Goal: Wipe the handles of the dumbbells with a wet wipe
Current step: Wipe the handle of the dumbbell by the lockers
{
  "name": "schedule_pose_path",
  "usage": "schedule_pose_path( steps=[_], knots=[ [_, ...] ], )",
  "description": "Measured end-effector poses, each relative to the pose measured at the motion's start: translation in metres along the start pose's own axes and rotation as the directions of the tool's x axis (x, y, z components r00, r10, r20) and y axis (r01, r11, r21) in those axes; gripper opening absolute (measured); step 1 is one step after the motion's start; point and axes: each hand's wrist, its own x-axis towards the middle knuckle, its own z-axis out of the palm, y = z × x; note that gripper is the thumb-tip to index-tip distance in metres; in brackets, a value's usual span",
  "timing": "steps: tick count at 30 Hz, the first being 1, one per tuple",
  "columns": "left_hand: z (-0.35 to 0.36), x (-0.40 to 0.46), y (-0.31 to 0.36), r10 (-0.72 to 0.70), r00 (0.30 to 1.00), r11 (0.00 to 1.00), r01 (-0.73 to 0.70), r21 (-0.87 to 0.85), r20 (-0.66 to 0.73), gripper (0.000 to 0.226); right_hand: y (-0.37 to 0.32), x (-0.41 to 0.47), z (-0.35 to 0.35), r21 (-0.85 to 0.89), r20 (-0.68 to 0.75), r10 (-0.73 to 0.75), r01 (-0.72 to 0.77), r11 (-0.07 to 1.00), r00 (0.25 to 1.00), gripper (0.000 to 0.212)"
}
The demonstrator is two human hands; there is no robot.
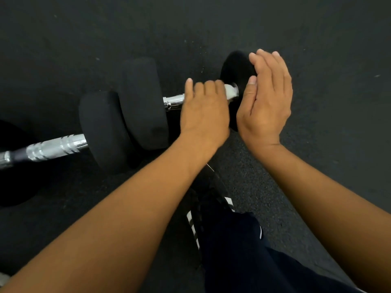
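The far dumbbell's chrome handle [174, 101] runs left-right across the black floor [317, 39], w/ the left hand [204, 112] curled over it, the white wet wipe [231, 91] pinned under the fingers at the right end. The right hand [267, 98] is held flat & relaxed against the right weight head [237, 66], nothing gripped. The stroke prob needs to be pulled leftward along the bar. A 2nd dumbbell handle [48, 149] lies nearer, to the left, untouched.

Both forearms bare, no sleeves, no watch, no rings or bands on left hand [204, 111] or right hand [266, 100]. Short, unpainted nails. Dark navy trouser leg [237, 250] at bottom centre, thin white strip at its edge. Black shoe [208, 199] with white stripes on the side, black laces.
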Motion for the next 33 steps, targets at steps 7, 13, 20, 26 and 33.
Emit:
schedule_pose_path(
  steps=[7, 13, 20, 26, 33],
  knots=[
    [0.010, -0.029, -0.011, -0.039, 0.995, 0.999, 0.041, 0.017, -0.093, 0.074, 0.001, -0.003, -0.002, -0.007, 0.012, -0.005, 0.005, 1.000, 1.000, 0.038],
    [0.017, -0.035, 0.010, 0.114, 0.988, 0.992, -0.106, 0.074, -0.107, 0.073, 0.001, -0.001, -0.001, -0.009, 0.009, 0.001, -0.001, 1.000, 1.000, 0.038],
    [-0.003, 0.010, -0.009, 0.115, 0.987, 0.993, -0.110, -0.045, 0.111, 0.084, 0.001, 0.001, -0.001, -0.014, 0.022, -0.005, 0.005, 1.000, 1.000, 0.039],
    [0.003, -0.013, 0.002, 0.084, 0.996, 0.992, -0.086, 0.090, 0.026, 0.074, 0.000, -0.002, -0.001, -0.014, 0.012, -0.002, 0.003, 1.000, 1.000, 0.039],
    [0.015, -0.032, 0.024, 0.072, 0.997, 0.983, -0.065, 0.174, -0.035, 0.067, 0.000, 0.001, -0.001, -0.015, 0.023, 0.006, -0.006, 1.000, 1.000, 0.039]
  ],
)
